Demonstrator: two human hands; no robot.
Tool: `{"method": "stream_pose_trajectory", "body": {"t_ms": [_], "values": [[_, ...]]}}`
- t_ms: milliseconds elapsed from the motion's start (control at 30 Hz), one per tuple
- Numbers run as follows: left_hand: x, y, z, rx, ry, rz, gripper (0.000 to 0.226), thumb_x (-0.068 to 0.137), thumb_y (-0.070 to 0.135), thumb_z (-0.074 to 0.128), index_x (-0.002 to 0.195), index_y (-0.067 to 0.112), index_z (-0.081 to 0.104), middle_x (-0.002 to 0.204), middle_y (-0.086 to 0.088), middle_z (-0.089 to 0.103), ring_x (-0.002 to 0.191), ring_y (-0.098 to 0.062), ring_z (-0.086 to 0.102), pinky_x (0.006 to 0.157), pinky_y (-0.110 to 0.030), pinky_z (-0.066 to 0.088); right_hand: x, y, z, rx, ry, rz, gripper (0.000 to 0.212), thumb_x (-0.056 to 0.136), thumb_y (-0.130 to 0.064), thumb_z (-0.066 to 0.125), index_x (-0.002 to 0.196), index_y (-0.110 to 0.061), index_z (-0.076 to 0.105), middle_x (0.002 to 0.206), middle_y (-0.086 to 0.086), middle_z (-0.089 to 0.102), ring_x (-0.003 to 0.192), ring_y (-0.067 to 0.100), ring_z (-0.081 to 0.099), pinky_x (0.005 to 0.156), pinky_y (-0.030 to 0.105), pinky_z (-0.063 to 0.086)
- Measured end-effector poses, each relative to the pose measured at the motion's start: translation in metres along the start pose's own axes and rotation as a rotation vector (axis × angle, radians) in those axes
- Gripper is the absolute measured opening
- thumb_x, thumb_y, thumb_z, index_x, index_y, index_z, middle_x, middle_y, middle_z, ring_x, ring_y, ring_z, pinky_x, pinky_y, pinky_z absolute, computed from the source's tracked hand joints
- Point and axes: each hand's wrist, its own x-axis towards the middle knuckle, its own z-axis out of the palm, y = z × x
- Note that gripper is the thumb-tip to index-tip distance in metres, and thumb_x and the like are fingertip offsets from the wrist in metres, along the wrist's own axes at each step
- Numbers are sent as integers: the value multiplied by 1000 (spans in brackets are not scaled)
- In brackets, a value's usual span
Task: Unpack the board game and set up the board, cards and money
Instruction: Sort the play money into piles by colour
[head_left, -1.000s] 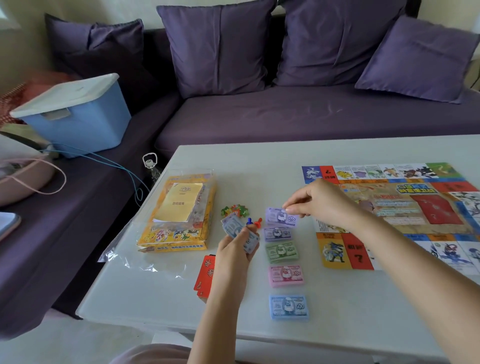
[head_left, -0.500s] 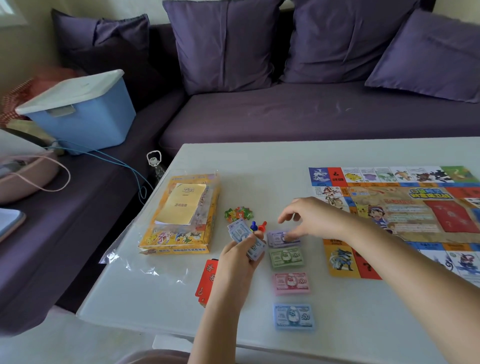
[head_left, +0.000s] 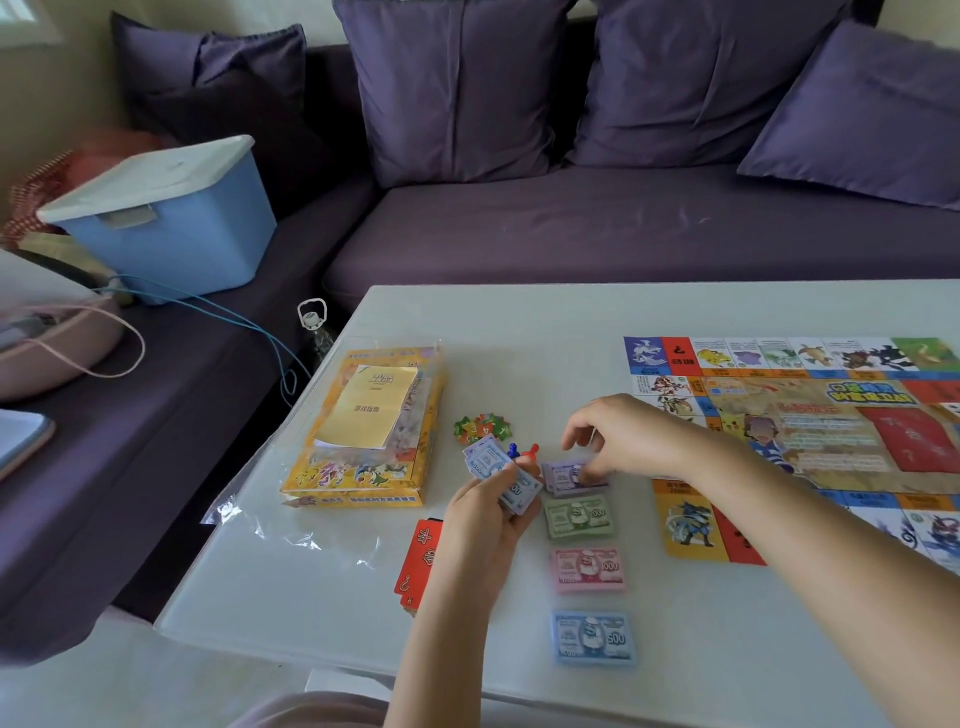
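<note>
The colourful game board (head_left: 810, 431) lies unfolded on the right of the white table (head_left: 519, 322). Left of it, play-money stacks form a column: purple (head_left: 563, 478), green (head_left: 579, 517), pink (head_left: 587, 569) and blue (head_left: 592, 636). My right hand (head_left: 618, 441) has its fingertips on the purple stack. My left hand (head_left: 488, 519) grips a fan of pale blue bills (head_left: 493, 465). A red card stack (head_left: 421, 564) lies partly behind my left forearm. Blue and red pawns (head_left: 522, 451) and a round paper spinner (head_left: 482, 427) sit above the money.
The yellow game box (head_left: 363, 457) with a leaflet on it lies in clear plastic wrap at the table's left edge. A purple sofa with cushions (head_left: 597, 228) runs behind the table. A blue lidded bin (head_left: 166, 218) stands on the sofa's left part.
My right hand carried a purple bill down from above the column and set it onto the purple stack. My left hand kept holding its bills. The camera shifted slightly.
</note>
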Motion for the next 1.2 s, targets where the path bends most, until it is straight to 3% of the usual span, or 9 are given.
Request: {"method": "stream_pose_trajectory", "body": {"t_ms": [167,300,467,633,767,1033,1100,1200], "values": [[1,1,4,-39,-18,1,24,97,3,45,119,0,51,94,-12,67,92,-23,63,64,-26,58,2,3,8,4,75,-11,26,80,-22,76,104,-23,67,96,-9,54,89,7,55,65,16,39],[1,1,2,-49,-15,4,24,96,3,45,119,-1,52,95,-13,66,94,-25,63,61,-26,58,2,2,8,24,74,-5,28,79,-27,76,106,-24,66,102,-6,58,93,10,57,75,23,46],[-1,2,4,-82,-5,-7,12,96,0,44,102,2,53,90,-14,66,87,-24,64,64,-30,58,1,-2,8,-54,-3,-40,39,76,-26,79,112,-25,63,109,-4,54,97,11,53,75,25,41],[-3,2,5,-108,-5,-16,12,96,-2,43,97,7,50,85,-13,66,91,-24,61,86,-39,50,2,-7,12,-64,9,-70,33,77,-22,77,107,-25,64,103,-4,54,93,13,54,73,27,43],[-3,2,5,-136,4,-23,12,96,-3,42,98,6,50,83,-14,66,92,-25,59,92,-42,46,2,-8,15,-47,17,-63,30,78,-22,75,106,-25,64,101,-3,55,92,13,55,74,27,44],[-10,8,4,-190,4,15,26,97,-1,33,122,1,40,100,-24,61,92,-30,60,88,-42,49,-1,-4,16,-11,37,-39,36,80,-24,74,113,-27,60,107,-5,55,96,11,54,78,25,45],[-17,13,3,-177,10,39,21,98,1,32,113,1,46,95,-21,62,85,-29,61,80,-41,50,-7,-4,12,43,63,-14,39,83,-26,72,119,-28,57,109,-8,54,96,8,54,77,22,42],[-29,17,0,-116,20,103,19,99,1,36,93,7,54,89,-14,67,78,-24,60,72,-37,51,-24,-11,7,218,205,2,26,86,-26,68,110,-28,60,98,-12,58,88,7,58,69,16,41]]}}
